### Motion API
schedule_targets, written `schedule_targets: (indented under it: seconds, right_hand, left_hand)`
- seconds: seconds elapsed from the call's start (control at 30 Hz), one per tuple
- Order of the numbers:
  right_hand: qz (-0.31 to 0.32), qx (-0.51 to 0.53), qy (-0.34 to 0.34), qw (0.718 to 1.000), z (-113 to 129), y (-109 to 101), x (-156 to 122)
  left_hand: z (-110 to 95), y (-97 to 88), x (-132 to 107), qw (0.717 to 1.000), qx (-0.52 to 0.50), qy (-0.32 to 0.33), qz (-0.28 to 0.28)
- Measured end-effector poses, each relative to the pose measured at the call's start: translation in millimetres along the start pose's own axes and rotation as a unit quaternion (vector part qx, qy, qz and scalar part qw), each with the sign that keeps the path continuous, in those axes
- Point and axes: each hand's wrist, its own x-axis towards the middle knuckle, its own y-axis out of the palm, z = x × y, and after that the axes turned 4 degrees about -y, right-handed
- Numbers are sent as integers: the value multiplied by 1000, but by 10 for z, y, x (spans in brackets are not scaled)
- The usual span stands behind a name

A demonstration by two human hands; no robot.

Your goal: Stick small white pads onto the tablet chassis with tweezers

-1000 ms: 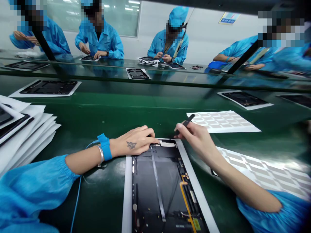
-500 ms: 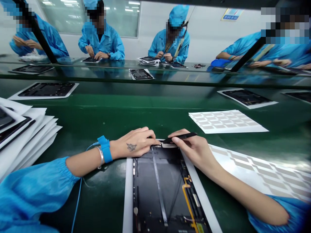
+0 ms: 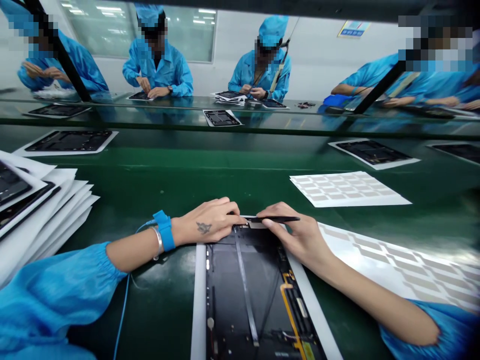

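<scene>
An opened tablet housing point(image 3: 228, 280) lies on a white sheet point(image 3: 199, 310) in front of me, its dark inside facing up. A pale strip cable point(image 3: 245, 290) runs down its middle, and an orange flex cable point(image 3: 288, 305) follows the right side. My left hand point(image 3: 212, 220) rests at the housing's far edge, fingers curled and the forefinger pressed down; what is under the fingertips is hidden. My right hand point(image 3: 296, 232) pinches a slim black pen-like tool point(image 3: 281, 219), held nearly level over that edge. Its working end is close to my left fingertip.
Sheets of grey stickers point(image 3: 348, 187) lie at the right. Stacked white sheets with tablet housings point(image 3: 71, 215) stand at the left. Beyond are further housings point(image 3: 71, 141) and a raised ledge point(image 3: 180, 127). Co-workers point(image 3: 159, 65) in blue sit opposite. A blue wrist-strap cord point(image 3: 122, 315) trails from my left wrist.
The black tool has tipped from a slant to nearly level as my right hand shifted slightly. My left hand keeps its place on the edge. The view has moved a little.
</scene>
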Motion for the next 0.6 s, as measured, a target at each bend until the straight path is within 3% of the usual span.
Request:
schedule_targets:
  seconds: [0.13,0.27,0.4,0.5,0.6]
  right_hand:
    - [2,35,6,999,30,-52,-27]
    - [-60,40,182,981,-19,-193,-102]
    - [-153,147,337,917,-145,-269,-155]
    - [-153,191,378,893,-202,-262,-154]
    - [-136,190,384,893,-212,-246,-145]
  left_hand:
    - [-30,-17,3,1000,10,-6,7]
    - [-44,-12,4,1000,15,9,5]
    - [-46,-14,10,1000,20,18,15]
    - [-49,-30,21,999,28,12,27]
    - [-52,-38,32,999,34,8,38]
